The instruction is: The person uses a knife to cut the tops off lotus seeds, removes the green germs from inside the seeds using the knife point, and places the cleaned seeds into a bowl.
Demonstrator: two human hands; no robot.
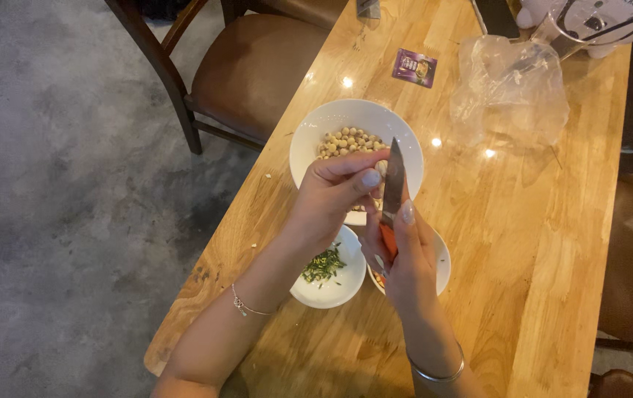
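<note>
On the wooden table (537, 243), your large white bowl (309, 140) of pale seeds (349, 140) sits toward the left edge, within reach. Your right hand (405, 265) wraps the orange-handled knife (392, 195), blade up for trimming. Your left hand (331, 195) pinches one seed (381, 168) against the blade, above the bowl's near rim.

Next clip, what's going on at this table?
A person works over a wooden table. The right hand holds a small knife with an orange handle, blade up. The left hand pinches a small pale seed against the blade. Behind them, a large white bowl holds pale seeds; a small bowl holds green bits, and another small bowl sits under the right hand.
</note>
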